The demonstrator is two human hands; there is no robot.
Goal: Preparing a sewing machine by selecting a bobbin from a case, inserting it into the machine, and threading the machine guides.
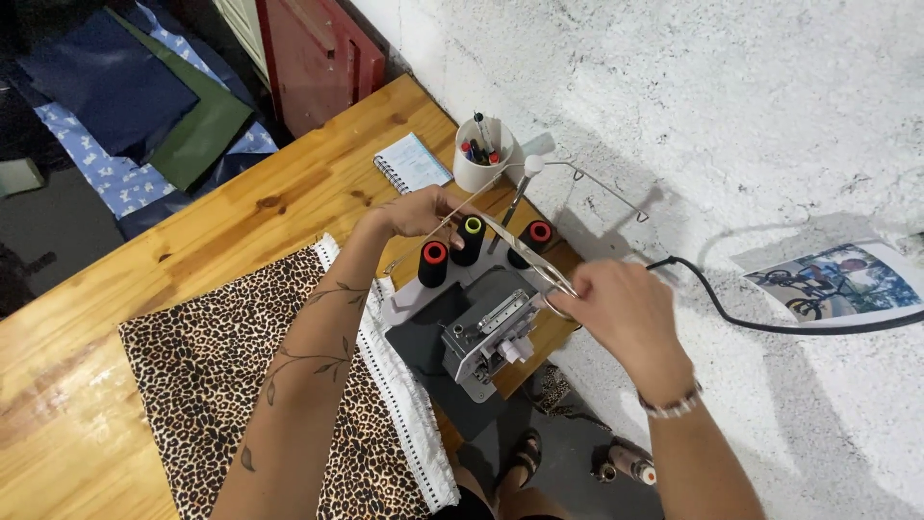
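Upper left of the frame: folded fabric pieces (144,106) in navy, green and a blue print lie on the floor beside the wooden table (192,241).

Lower left: a leopard-print fabric (212,376) lies flat on the table, with a white fringed trim (409,414) along its right edge.

Centre: the left hand (419,212) reaches over the thread cones. Its fingers (449,229) are curled narrow, pinching one end of a pale strip (510,241), which looks like a tape or band; its material cannot be told. The strip runs down to the right, across the overlock machine (486,337) with its three black thread cones (433,265). Behind the cones stand a spiral notebook (412,162) and a white cup of pens (479,152); the thread guide stand (534,169) rises between them.

Right of centre: the right hand (616,308) holds the other end of the strip, its fingers closed around it just above the machine head. A bracelet (671,404) sits on that wrist. A black cable (770,318) trails to the right past a printed photograph (837,279).

To handle the strip well, keep it taut and flat between both hands, avoid twisting it, and hold it clear of the cone tops and the guide stand so that it does not snag.
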